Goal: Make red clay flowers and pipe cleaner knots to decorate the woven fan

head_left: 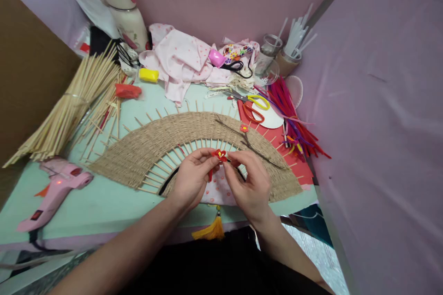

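My left hand (192, 177) and my right hand (247, 184) meet over the near middle of a woven straw fan (145, 145) with bamboo ribs. Both pinch a small red pipe-cleaner flower (220, 155) with a yellow centre; the left fingers hold its left side and the right fingers its right side. A dark twig (242, 136) lies on the fan and carries another small red flower (244, 127). A yellow tassel (211, 230) hangs from the fan's base at the table's near edge.
A pink glue gun (57, 184) lies at the front left. A bundle of bamboo skewers (69, 106) fills the left. Scissors (251, 106), a white disc (272, 117) and coloured pipe cleaners (294, 115) lie at the right. Pink cloth (180, 57), a flask (126, 11) and jars of glue sticks (290, 53) stand at the back.
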Available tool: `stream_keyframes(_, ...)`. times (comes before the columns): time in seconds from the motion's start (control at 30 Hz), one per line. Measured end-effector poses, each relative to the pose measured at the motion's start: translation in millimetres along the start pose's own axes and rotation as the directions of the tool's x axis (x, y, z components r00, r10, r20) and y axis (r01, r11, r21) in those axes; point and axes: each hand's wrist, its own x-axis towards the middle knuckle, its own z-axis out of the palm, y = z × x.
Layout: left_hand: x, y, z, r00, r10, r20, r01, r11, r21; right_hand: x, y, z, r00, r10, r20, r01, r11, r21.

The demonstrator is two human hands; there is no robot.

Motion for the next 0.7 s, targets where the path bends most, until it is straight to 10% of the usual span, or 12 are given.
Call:
stream_keyframes(0.27,-3.5,1.9,5.4,0.998,-0.065,0.024,0.066,0.995,-0.069,7.3,1.8,-5.8,0.987,-0.140,0.074,0.147,0.984,-0.103)
stream_keyframes(0.7,-3.7,1.2,-0.3,0.989,0.132,0.073,-0.147,0.950,0.274,8.6,2.6,-11.4,0.985,-0.100,0.144,0.124,0.978,-0.167)
